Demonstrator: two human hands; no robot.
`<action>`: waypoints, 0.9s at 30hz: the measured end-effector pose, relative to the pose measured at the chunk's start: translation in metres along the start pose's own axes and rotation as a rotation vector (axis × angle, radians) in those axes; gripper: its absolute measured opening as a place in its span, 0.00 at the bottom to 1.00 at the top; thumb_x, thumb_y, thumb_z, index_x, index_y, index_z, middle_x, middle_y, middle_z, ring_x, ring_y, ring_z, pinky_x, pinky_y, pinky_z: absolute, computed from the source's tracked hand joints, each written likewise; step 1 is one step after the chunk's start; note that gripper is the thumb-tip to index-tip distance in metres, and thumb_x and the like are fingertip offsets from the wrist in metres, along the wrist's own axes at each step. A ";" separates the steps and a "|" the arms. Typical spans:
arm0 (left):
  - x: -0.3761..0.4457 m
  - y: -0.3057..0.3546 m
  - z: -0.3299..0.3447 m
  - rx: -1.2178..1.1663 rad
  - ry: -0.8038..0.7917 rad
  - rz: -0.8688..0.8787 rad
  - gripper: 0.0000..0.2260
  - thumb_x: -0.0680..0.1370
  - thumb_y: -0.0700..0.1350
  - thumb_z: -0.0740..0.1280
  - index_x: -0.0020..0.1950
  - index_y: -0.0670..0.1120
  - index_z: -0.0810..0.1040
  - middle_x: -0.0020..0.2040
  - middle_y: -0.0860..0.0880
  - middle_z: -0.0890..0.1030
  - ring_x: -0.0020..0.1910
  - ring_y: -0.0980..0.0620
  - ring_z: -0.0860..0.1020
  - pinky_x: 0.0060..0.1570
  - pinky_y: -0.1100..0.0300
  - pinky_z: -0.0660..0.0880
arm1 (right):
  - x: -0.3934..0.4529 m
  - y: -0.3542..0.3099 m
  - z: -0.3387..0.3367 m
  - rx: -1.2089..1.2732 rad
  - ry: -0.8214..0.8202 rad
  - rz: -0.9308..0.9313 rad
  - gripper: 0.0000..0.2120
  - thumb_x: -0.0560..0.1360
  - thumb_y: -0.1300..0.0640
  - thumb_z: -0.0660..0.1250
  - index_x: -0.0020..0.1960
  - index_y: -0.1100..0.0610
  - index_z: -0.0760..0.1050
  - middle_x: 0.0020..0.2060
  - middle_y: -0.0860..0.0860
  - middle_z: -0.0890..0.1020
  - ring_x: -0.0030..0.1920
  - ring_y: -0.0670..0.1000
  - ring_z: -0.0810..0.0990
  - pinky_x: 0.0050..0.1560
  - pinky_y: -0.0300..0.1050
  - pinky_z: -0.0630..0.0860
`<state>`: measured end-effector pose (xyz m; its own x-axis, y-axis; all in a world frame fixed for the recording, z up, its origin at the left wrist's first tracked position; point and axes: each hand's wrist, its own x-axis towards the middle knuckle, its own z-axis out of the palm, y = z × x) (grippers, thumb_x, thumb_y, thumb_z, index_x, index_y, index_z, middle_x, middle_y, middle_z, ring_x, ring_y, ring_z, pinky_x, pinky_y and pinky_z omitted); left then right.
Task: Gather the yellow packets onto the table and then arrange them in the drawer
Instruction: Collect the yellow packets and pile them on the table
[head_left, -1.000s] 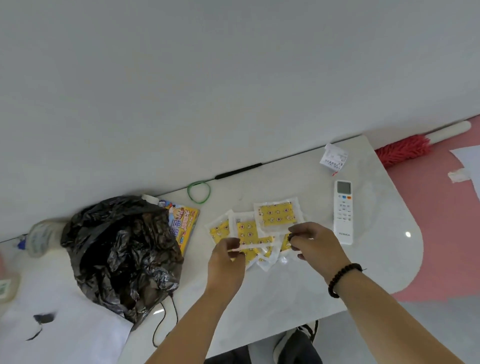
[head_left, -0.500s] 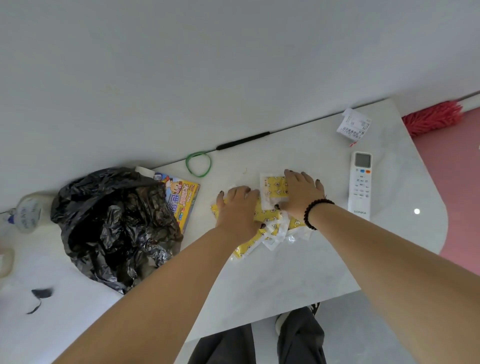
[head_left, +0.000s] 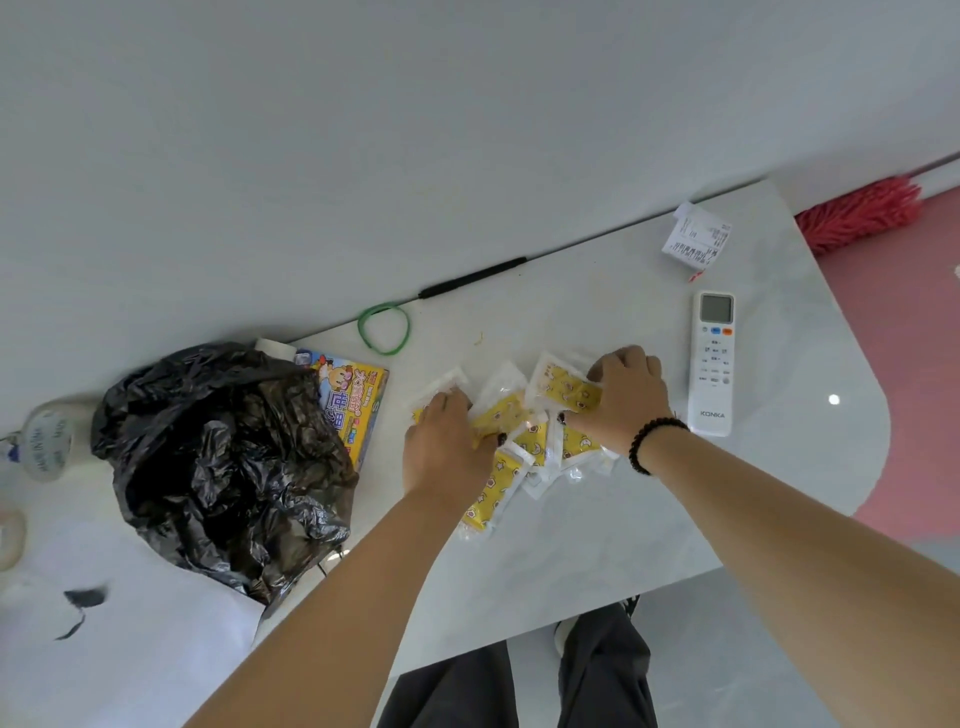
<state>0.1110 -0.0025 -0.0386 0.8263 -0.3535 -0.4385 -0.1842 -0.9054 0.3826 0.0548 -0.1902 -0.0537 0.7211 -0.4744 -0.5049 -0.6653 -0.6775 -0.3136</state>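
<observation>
Nearest the camera, dark trouser legs are seen below the rounded front edge of a pale, marble-patterned counter, with grey floor beside them and a pink floor area to the right. On the counter's left part a crumpled black plastic bag is heaped, with a colourful cartoon-printed packet tucked against its far side. In the middle, the yellow packets are spread in an overlapping pile; each is seen as a clear-edged sachet with a yellow printed panel bearing small dark and white motifs. The left hand is laid on the pile's left side, fingers bent onto the packets. The right hand, a dark bead bracelet at its wrist, is curled over the packets at the right. Whether either hand actually grips a packet cannot be told. Just right of the pile a white remote control is laid. Farther back, a green loop, a black rod and a crumpled receipt are found along the plain pale wall, and a red duster is seen beyond the counter's corner.
</observation>
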 end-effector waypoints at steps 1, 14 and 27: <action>-0.005 -0.002 -0.002 -0.107 0.000 -0.063 0.12 0.76 0.50 0.68 0.54 0.46 0.71 0.50 0.49 0.76 0.48 0.45 0.76 0.46 0.52 0.73 | -0.008 0.005 0.005 0.096 0.042 0.020 0.25 0.65 0.47 0.74 0.57 0.57 0.71 0.58 0.53 0.70 0.60 0.54 0.67 0.60 0.46 0.70; -0.044 -0.003 -0.006 -1.377 -0.273 -0.527 0.10 0.80 0.37 0.63 0.52 0.45 0.83 0.50 0.42 0.84 0.48 0.43 0.82 0.53 0.47 0.77 | -0.090 -0.031 0.026 1.036 0.039 0.243 0.31 0.61 0.52 0.80 0.56 0.54 0.66 0.49 0.45 0.75 0.50 0.46 0.76 0.46 0.35 0.75; -0.023 -0.008 -0.005 -1.154 -0.245 -0.369 0.09 0.77 0.35 0.66 0.56 0.43 0.79 0.51 0.44 0.85 0.51 0.44 0.83 0.52 0.49 0.79 | -0.068 -0.039 0.030 1.089 -0.036 0.254 0.09 0.73 0.56 0.71 0.53 0.54 0.77 0.44 0.46 0.81 0.44 0.44 0.79 0.44 0.35 0.76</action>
<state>0.0960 0.0141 -0.0276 0.5848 -0.2680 -0.7656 0.7187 -0.2666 0.6422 0.0260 -0.1152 -0.0315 0.5462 -0.5008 -0.6715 -0.6194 0.2983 -0.7262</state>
